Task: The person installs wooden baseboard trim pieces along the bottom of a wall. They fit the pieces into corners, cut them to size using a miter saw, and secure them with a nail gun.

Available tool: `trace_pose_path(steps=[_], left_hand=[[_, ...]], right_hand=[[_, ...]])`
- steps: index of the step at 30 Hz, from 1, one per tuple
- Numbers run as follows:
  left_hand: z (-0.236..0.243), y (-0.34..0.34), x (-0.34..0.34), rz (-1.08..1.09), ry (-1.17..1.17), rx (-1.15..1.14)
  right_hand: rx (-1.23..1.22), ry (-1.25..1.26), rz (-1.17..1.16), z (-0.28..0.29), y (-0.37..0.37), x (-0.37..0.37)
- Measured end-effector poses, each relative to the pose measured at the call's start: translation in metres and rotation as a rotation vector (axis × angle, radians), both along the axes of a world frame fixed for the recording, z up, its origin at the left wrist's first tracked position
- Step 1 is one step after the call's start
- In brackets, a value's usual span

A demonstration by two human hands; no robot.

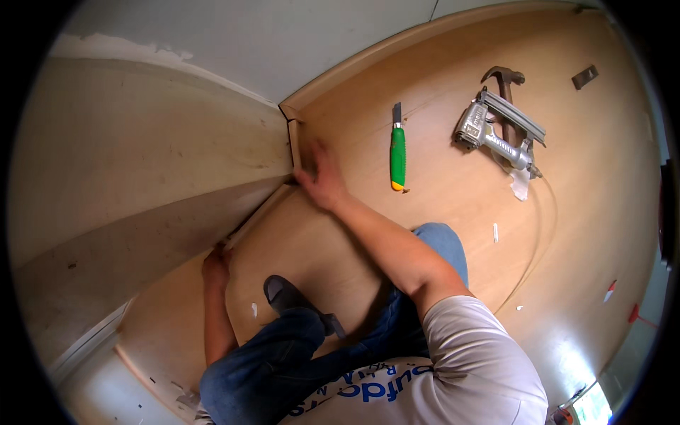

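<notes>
My left hand [217, 259] is at the lower-left end of a thin wooden strip [258, 211] along the foot of the beige panel [149, 142], fingers curled on that end. My right hand [323, 185] is near the inner corner, its blurred fingers apart, touching the floor beside a short upright-running trim piece [293, 145]. To its right lies a green utility knife [397, 157] with the blade out. A silver nail gun [496, 138] rests over a claw hammer [504, 78], its hose trailing down the board.
I sit on the wooden board floor [567, 234], my jeans-clad legs and a dark sandal [287, 297] below my hands. Trim [368, 46] borders the grey wall at the top. A small dark metal piece [585, 77] and white scraps lie at the right; a red item [634, 312] is at the rim.
</notes>
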State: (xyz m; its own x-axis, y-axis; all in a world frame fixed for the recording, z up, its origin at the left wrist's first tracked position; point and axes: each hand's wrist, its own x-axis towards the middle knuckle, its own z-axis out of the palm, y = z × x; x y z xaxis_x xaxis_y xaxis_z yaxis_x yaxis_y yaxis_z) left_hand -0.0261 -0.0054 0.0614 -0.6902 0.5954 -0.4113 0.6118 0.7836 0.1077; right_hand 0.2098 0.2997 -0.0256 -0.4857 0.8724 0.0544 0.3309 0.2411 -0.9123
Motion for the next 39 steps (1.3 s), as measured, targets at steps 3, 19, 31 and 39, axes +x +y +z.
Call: trace_pose_path(steps=[3,19,31,39], left_hand=[[0.008,-0.003,0.004,0.065,-0.063,-0.136],[0.004,-0.006,-0.009,-0.113,-0.099,-0.088],[-0.010,-0.013,-0.005,0.025,-0.177,-0.022],[0.000,-0.041,0.014,0.099,-0.162,0.045]], right_hand=[[-0.050,0.097,-0.117,0.001,0.026,-0.016],[-0.247,0.170,0.079,0.007,0.051,-0.029],[-0.261,0.227,-0.061,-0.002,0.024,-0.045],[-0.154,0.019,0.080,0.019,0.002,-0.022]])
